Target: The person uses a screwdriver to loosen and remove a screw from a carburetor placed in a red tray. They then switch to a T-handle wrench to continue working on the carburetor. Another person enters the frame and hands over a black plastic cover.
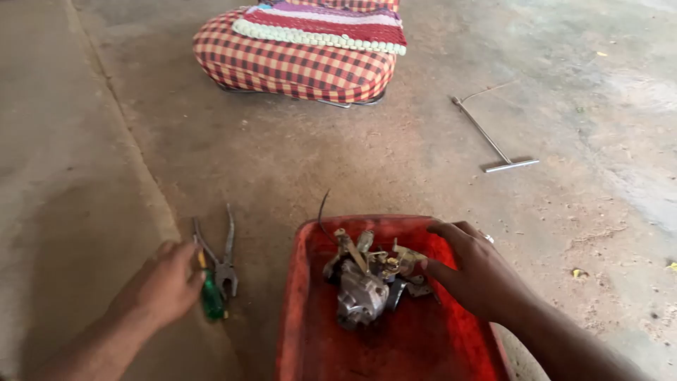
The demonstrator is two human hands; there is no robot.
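Observation:
A red plastic tray (303,310) sits on the concrete floor in front of me. A grey metal carburetor (363,286) with brass parts and a thin wire lies inside it. My right hand (476,271) reaches into the tray, fingertips touching the carburetor's right side. Left of the tray, my left hand (166,286) rests on the floor, fingers on a green-handled screwdriver (210,296). Bare metal pliers (224,261) lie just beside that hand, handles pointing away from me.
A seat cushion (296,60) in red-checked cloth with a striped cover lies on the floor at the top. A metal T-handle wrench (493,144) lies to the right of it. A seam (127,134) runs across the concrete on the left.

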